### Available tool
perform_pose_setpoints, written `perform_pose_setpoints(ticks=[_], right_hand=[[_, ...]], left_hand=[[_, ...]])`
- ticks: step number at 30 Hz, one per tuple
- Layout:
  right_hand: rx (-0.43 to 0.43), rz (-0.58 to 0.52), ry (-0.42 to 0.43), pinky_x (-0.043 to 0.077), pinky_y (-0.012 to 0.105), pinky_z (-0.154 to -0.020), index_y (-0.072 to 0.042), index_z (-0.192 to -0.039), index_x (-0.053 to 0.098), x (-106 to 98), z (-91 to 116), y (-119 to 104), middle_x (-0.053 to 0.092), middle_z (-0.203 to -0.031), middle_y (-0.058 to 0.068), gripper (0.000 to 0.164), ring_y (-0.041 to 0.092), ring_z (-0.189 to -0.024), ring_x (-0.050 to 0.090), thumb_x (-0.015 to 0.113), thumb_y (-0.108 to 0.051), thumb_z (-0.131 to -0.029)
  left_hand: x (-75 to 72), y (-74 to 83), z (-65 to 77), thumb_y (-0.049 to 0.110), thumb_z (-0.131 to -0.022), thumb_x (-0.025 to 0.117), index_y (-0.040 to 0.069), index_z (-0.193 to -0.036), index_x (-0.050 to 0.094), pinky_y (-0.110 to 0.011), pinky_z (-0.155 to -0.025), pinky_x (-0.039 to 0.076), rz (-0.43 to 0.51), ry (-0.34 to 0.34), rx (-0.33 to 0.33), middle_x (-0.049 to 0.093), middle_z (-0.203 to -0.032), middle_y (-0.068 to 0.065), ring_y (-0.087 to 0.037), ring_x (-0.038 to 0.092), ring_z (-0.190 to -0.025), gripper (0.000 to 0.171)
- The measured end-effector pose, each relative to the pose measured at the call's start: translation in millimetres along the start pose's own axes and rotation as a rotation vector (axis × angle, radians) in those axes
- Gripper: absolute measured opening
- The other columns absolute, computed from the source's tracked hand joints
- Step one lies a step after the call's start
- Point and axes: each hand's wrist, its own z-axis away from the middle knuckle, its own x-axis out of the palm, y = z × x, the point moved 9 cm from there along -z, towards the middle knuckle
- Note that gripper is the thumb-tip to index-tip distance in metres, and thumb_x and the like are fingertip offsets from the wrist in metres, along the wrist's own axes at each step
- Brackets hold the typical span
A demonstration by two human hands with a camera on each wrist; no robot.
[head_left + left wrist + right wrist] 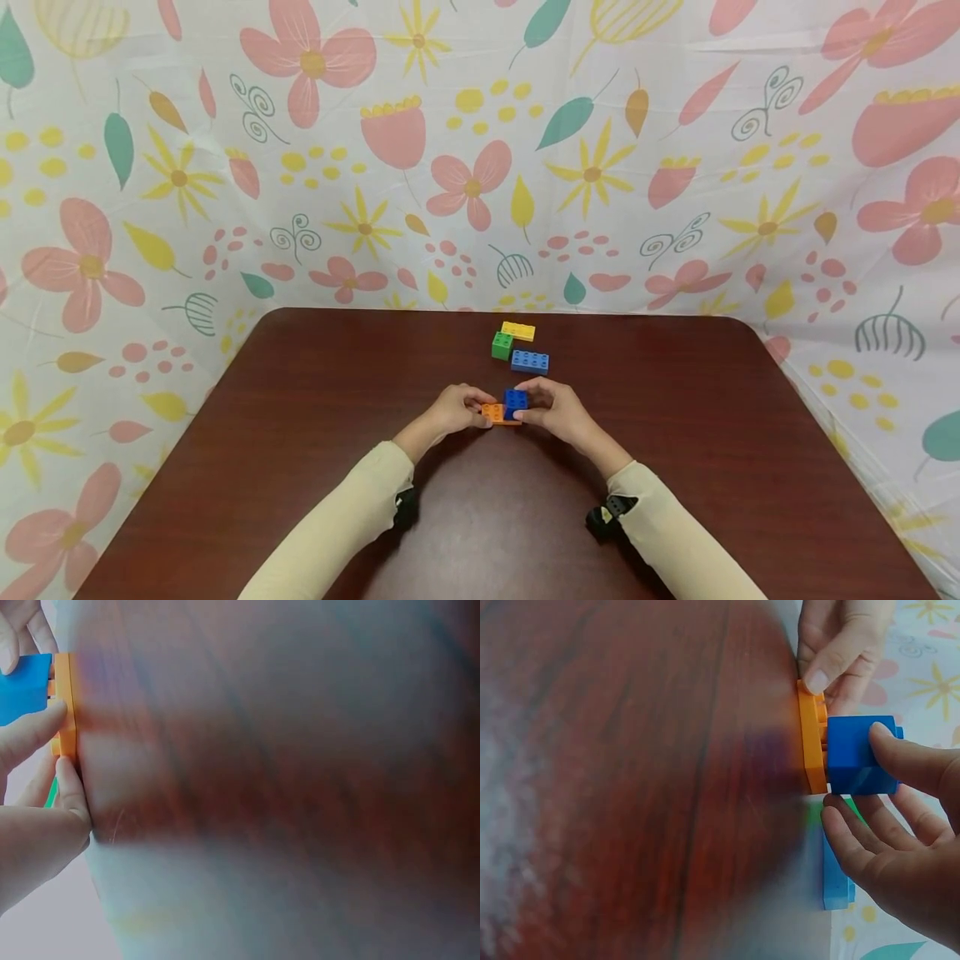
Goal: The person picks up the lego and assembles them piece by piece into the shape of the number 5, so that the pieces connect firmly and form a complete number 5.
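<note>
Flat on the table lies a thin orange toy brick (492, 412) with studs on top. My left hand (456, 410) pinches its left end between thumb and fingers. A dark blue square brick (515, 402) sits over the orange brick's right end, and my right hand (556, 410) grips it by its sides. From the right wrist, the blue brick (861, 754) stands against the studs of the orange brick (811, 742), my thumb on one face. The left wrist view has the left thumb on the orange brick's (66, 690) studded side.
Just beyond the hands lie a lighter blue oblong brick (530, 361), a green brick (502, 345) and a thin yellow brick (518, 332). The dark brown table (337, 367) reaches back to a flower-patterned cloth (472, 125).
</note>
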Motion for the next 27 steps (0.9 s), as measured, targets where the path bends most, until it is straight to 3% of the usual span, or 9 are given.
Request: perform_pose_setpoints(ticks=[27], right_hand=[[-0.067,0.146,-0.021,0.056,0.038,-0.078,-0.004,-0.111,0.069,0,-8,-13,0.069,-0.102,0.013,0.035,0.027,-0.092,0.066,0.080,-0.007,-0.078]], left_hand=[[-0.1,2.7,1.1,0.001,-0.076,0.080,0.007,-0.106,0.073,-0.028,-0.074,0.051,0.012,-0.012,-0.012,0.058,-0.102,-0.007,-0.020,0.054,-0.090,0.032]])
